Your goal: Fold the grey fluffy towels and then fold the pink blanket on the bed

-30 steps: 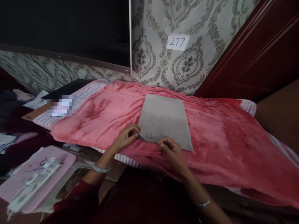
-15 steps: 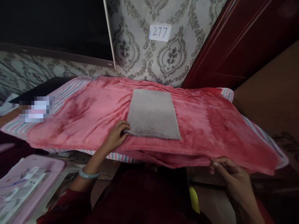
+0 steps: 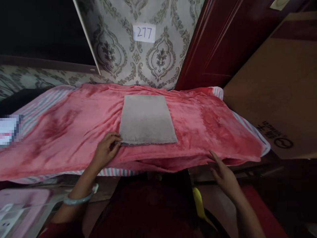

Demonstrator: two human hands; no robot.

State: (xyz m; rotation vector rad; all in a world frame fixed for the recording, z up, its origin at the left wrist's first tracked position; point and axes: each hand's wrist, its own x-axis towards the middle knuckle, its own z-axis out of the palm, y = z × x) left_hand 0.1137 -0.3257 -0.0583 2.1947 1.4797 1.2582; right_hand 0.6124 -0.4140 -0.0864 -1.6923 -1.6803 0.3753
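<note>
Right hand (image 3: 224, 173), near right: fingers spread loose, tips touching the near edge of the pink blanket (image 3: 210, 122); half a second ago they curled there. Left hand (image 3: 106, 150) stays pinched on the near-left corner of the grey cloth (image 3: 147, 119), which lies flat mid-blanket. Far right, a cardboard box (image 3: 272, 92); beyond, a wall label (image 3: 144, 32).

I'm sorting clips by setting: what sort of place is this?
Probably a room in a home: patterned damask wallpaper, a dark red wooden door, and a pink fleece blanket spread over a striped padded surface, with a grey cloth lying on it.
</note>
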